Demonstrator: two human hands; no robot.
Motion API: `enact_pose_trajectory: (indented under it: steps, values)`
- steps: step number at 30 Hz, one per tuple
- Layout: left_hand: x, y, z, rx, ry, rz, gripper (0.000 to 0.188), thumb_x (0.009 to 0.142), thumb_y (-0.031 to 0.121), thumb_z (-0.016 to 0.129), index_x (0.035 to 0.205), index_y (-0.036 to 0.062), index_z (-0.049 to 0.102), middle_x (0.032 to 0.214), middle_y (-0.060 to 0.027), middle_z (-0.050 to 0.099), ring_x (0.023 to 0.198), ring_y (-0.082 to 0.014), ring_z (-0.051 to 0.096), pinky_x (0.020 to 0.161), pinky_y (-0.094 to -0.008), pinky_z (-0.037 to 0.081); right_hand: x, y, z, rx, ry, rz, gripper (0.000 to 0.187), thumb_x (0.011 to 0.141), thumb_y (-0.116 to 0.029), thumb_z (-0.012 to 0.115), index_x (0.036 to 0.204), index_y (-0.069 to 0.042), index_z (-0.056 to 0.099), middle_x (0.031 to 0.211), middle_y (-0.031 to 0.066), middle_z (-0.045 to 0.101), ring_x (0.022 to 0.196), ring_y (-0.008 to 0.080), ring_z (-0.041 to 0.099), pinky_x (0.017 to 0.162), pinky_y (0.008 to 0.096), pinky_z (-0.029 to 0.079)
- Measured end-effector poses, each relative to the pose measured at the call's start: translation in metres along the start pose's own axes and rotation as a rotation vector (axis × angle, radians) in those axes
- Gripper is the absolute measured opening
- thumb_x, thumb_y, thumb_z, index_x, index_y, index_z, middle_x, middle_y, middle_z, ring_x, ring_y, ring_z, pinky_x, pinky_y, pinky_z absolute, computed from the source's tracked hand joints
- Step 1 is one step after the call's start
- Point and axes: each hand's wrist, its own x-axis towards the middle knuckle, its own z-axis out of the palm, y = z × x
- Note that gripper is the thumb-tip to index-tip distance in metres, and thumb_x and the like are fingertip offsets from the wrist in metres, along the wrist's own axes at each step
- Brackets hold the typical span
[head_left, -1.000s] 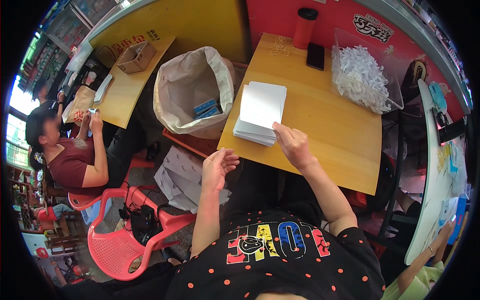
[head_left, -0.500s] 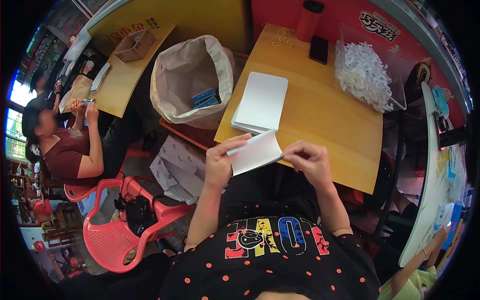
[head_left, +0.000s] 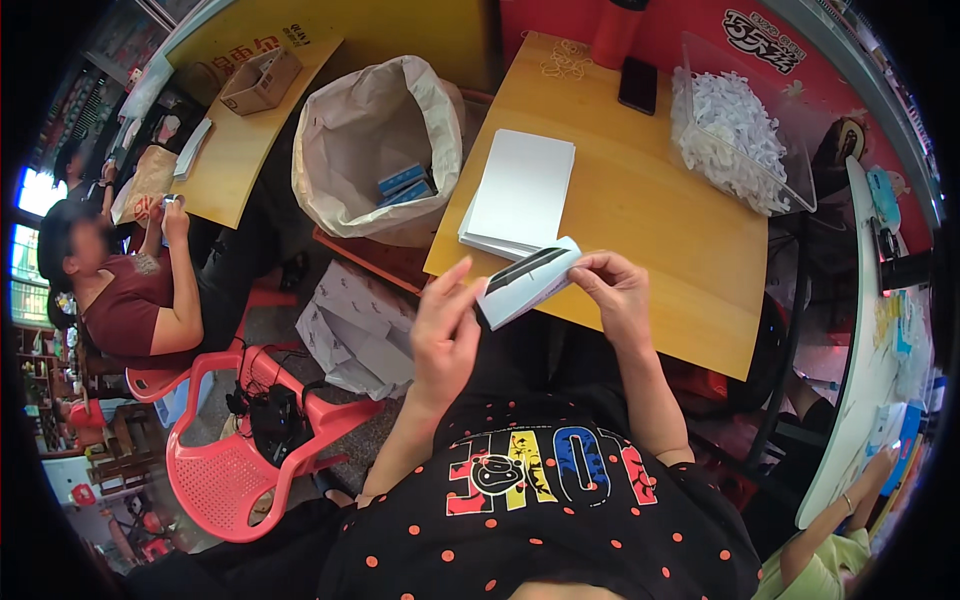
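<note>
The curled sheet [head_left: 530, 282] between the hands is now showing dark print instead of white, so folding is seemingly advancing. The right hand [head_left: 618, 297] is pinching one end; the left hand [head_left: 446, 335] is spreading loosely by the other, contact unclear. Beyond, a white stack [head_left: 524, 188] is lying on the surface [head_left: 655, 225].

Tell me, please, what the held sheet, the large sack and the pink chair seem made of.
Held sheet: card or coated paper, judging by its smooth, bending surface. Large sack: probably woven plastic or thick paper, matte, with creased, stiff walls. Pink chair: likely moulded plastic, slightly shiny, with a perforated seat.
</note>
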Motion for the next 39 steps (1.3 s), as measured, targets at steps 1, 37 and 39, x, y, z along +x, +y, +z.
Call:
enact_pose_trajectory:
  steps: [1, 37, 39]
  values:
    - [-0.005, -0.003, -0.005, -0.238, -0.066, -0.257, 0.021, 0.082, -0.004, 0.057, 0.102, -0.0034, 0.065, 0.114, -0.0174, 0.062, 0.091, -0.0248, 0.066, 0.074, -0.0291, 0.052, -0.001, -0.004, -0.001, -0.050, 0.025, -0.046, 0.007, 0.081, -0.001, 0.069, 0.087, 0.002, 0.067, 0.079, 0.0023, 0.067, 0.069, 0.0063, 0.058, 0.065, 0.0179, 0.046]
    - [-0.036, -0.017, 0.014, -0.991, -0.039, -0.871, 0.020, 0.090, 0.005, 0.059, 0.107, -0.0055, 0.062, 0.095, -0.0168, 0.068, 0.077, -0.0229, 0.070, 0.063, -0.0263, 0.060, -0.008, 0.007, 0.012, 0.008, -0.009, 0.148, 0.008, 0.078, -0.001, 0.072, 0.080, 0.002, 0.066, 0.077, 0.0072, 0.068, 0.070, 0.0088, 0.062, 0.066, 0.0210, 0.050]
    - [-0.037, -0.018, 0.016, -0.987, -0.037, -0.892, 0.020, 0.090, 0.005, 0.059, 0.107, -0.0053, 0.062, 0.094, -0.0171, 0.068, 0.071, -0.0228, 0.070, 0.056, -0.0243, 0.059, -0.004, 0.004, 0.012, 0.092, -0.021, 0.180, 0.008, 0.078, -0.002, 0.072, 0.082, 0.002, 0.066, 0.077, 0.0076, 0.068, 0.071, 0.0096, 0.063, 0.068, 0.0218, 0.050]
